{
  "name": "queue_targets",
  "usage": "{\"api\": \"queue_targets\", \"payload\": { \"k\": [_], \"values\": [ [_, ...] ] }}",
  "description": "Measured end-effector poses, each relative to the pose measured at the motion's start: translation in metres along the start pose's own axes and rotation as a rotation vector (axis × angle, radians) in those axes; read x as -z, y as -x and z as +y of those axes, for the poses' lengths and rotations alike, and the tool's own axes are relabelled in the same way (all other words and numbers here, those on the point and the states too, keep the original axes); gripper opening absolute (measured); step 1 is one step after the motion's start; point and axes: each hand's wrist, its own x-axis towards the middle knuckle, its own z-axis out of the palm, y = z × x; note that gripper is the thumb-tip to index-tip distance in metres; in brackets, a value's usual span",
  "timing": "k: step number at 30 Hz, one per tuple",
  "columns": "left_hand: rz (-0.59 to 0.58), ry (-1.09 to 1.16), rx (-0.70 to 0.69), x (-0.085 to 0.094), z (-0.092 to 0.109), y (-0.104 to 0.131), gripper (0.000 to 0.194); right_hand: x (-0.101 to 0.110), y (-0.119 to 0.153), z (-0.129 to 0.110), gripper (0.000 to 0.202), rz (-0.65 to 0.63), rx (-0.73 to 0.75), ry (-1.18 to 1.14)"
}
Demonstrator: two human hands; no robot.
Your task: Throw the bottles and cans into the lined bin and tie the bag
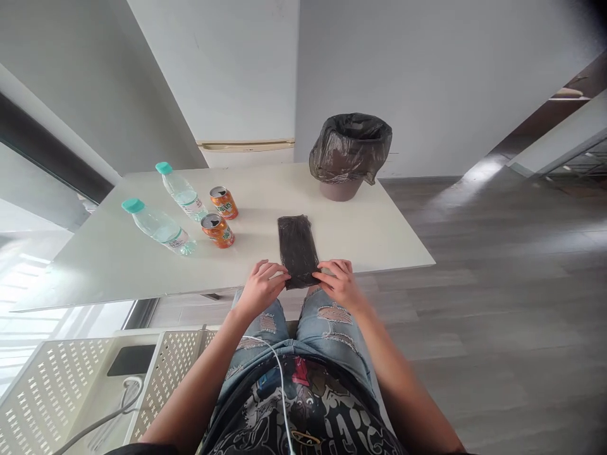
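Note:
A folded black plastic bag (298, 248) lies flat on the white table, its near end at the front edge. My left hand (263, 284) pinches the bag's near left corner, fingers closed. At the near right corner, my right hand (339, 282) holds the bag between thumb and fingers. Left of the bag stand two opened orange cans (224, 205) (219, 232). Beyond them are two clear bottles with teal caps (183, 191) (159, 227). A brown bin (339, 191) lined with a black bag (348, 155) stands at the back right.
The white table (374, 237) has its front edge just before my lap. A perforated cream rack (61, 379) holding a dark flat object (131, 360) and a cable is at the lower left. A white cable (283, 398) hangs over my shirt. A white fridge (241, 82) stands behind the table.

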Motion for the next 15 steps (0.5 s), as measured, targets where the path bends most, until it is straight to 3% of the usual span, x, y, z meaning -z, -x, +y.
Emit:
{"api": "queue_targets", "payload": {
  "k": [4,8,11,15],
  "values": [
    [0.045,0.113,0.043,-0.001,-0.004,0.002,0.025,0.007,-0.001,-0.005,0.025,0.001,-0.042,-0.117],
    [0.095,0.225,0.174,0.003,0.0,0.003,0.024,0.012,-0.007,-0.015,0.023,0.004,-0.132,-0.282],
    [0.136,0.281,0.243,0.011,0.007,-0.006,0.024,0.014,-0.016,-0.02,0.025,0.026,-0.215,-0.354],
    [0.163,0.337,0.272,0.022,0.013,-0.023,0.025,0.017,-0.034,-0.022,0.028,0.011,-0.174,-0.371]
  ]
}}
